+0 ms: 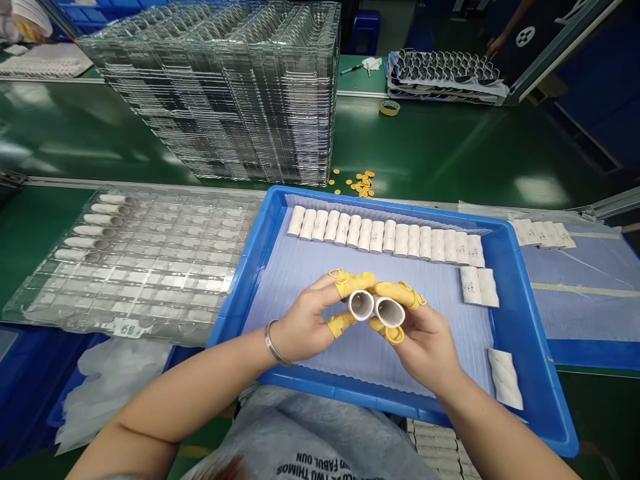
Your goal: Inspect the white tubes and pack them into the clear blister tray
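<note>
Over the blue tray I hold two short white tubes side by side, their open round ends facing me. My left hand pinches the left tube, and my right hand grips the right tube. The tubes appear to touch. Yellow finger cots cover the fingertips and thumbs that show. In the tray, a row of white tubes lies along the far side, many with handwritten marks. A pair lies below the row's right end, and a single wavy tube rests near the right wall.
To the left lies a clear compartment tray with several white tubes in its left column. A tall stack of clear trays stands behind. Loose yellow finger cots and a tape roll lie beyond. A person's hand shows at upper right.
</note>
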The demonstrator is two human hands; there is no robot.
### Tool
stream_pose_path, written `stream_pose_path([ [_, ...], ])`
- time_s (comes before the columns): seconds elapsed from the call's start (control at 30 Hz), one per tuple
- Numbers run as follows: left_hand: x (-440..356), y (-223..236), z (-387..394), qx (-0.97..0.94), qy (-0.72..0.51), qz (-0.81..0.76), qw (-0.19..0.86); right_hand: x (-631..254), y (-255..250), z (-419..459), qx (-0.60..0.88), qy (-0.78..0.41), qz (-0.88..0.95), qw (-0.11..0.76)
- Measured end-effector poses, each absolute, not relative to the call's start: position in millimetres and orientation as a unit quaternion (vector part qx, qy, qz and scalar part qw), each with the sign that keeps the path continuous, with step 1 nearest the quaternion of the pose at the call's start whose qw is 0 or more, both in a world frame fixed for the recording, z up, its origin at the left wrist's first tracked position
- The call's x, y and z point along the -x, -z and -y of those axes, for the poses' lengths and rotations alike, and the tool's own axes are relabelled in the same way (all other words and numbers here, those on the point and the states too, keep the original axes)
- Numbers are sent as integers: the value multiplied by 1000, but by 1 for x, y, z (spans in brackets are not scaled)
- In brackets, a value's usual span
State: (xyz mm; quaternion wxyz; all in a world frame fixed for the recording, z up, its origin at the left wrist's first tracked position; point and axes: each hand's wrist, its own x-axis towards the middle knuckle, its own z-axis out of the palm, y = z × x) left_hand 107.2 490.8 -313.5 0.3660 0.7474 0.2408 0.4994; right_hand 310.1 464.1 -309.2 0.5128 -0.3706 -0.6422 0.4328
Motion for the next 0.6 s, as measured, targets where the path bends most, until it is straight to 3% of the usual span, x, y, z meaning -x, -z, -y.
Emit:
stream_pose_path([
  [0.6, -107, 310, -492, -767, -500, -234, 327, -308, 307, -464, 368, -426, 642, 521],
])
